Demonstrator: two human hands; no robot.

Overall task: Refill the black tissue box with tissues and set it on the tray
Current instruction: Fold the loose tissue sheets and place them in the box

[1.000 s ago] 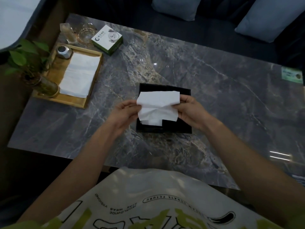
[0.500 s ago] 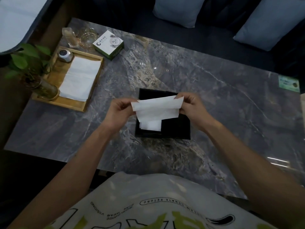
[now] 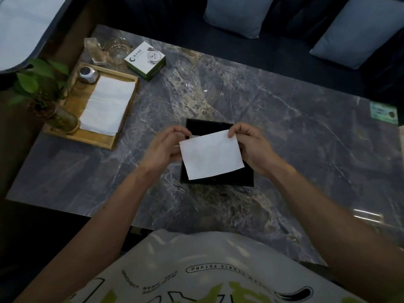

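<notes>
The black tissue box [image 3: 207, 125] lies on the marble table, largely covered by a flat white tissue [image 3: 211, 158] held just above it. My left hand [image 3: 164, 149] pinches the tissue's left edge. My right hand [image 3: 253, 147] grips its upper right corner. The tissue is spread smooth and tilted slightly. A wooden tray [image 3: 74, 101] stands at the far left with a stack of white tissues [image 3: 107, 106] lying in it. The inside of the box is hidden.
On the tray sit a small metal canister [image 3: 88, 74] and a glass vase with a green plant [image 3: 59, 119]. Behind it are a glass ashtray [image 3: 117, 52], a clear stand [image 3: 94, 49] and a green-and-white box [image 3: 145, 59]. Cushions line the sofa beyond.
The crumpled, folded tissue has been opened out into a flat sheet over the box. Both hands have drawn slightly apart and kept their hold on it.
</notes>
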